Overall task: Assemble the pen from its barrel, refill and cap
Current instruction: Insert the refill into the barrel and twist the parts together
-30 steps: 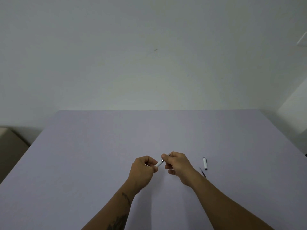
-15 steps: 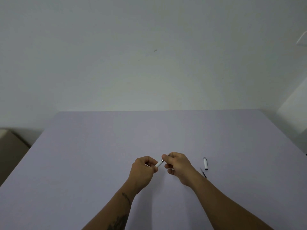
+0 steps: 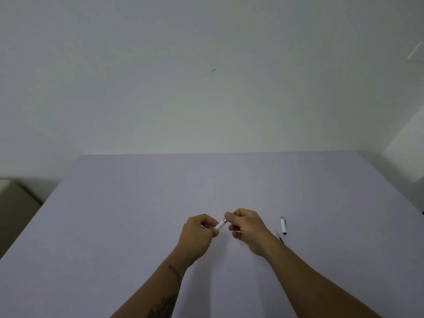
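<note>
A short white pen barrel [image 3: 220, 224] with a silver ring at its right end spans the gap between my two hands, just above the table. My left hand [image 3: 199, 235] grips its left end and my right hand [image 3: 246, 227] pinches the ringed right end; most of what the right fingers hold is hidden. A white cap [image 3: 283, 225] with a dark tip lies on the table to the right of my right hand. A thin dark piece [image 3: 280, 237], maybe the refill, pokes out from behind my right wrist.
A pale lilac table [image 3: 137, 214] fills the lower view, its far edge meeting a plain white wall. A brown box [image 3: 16, 203] stands off the left edge.
</note>
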`<state>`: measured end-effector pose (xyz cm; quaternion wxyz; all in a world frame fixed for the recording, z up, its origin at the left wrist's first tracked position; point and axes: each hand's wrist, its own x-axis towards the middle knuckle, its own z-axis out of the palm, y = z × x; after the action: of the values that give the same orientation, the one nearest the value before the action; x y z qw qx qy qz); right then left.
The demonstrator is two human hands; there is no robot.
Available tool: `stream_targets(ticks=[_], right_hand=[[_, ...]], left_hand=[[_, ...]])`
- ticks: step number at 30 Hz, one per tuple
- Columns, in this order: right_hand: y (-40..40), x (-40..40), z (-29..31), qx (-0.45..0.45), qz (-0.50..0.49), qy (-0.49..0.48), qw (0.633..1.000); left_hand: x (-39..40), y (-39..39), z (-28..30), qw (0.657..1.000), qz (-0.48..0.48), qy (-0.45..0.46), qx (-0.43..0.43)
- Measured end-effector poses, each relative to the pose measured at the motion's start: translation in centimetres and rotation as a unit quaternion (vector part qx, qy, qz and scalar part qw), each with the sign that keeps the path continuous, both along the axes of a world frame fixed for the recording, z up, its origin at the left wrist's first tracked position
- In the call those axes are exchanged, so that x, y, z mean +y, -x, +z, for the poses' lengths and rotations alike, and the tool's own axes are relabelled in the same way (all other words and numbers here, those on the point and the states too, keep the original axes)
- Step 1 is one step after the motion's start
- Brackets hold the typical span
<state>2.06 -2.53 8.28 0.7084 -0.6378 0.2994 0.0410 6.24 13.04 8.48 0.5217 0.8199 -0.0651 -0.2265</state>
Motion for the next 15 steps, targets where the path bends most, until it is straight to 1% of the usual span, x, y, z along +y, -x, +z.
stream_targets(ticks=[4,9,15], right_hand=[[0.22,0.02,0.03,0.001,0.008,0.011,1.0],[0.64,-0.48,0.56,-0.015,0.015,-0.077,0.997],[0.46,-0.26,0.41,-0.003,0.008,-0.021,1.0]], left_hand=[[0.0,0.17,-0.04,1.0,-0.004,0.002,0.003],[-0.05,0.27,0.09,1.0,-0.006,0.0,0.001],[-0.16,0.66,0.1,1.0,-0.006,-0.002,0.003]])
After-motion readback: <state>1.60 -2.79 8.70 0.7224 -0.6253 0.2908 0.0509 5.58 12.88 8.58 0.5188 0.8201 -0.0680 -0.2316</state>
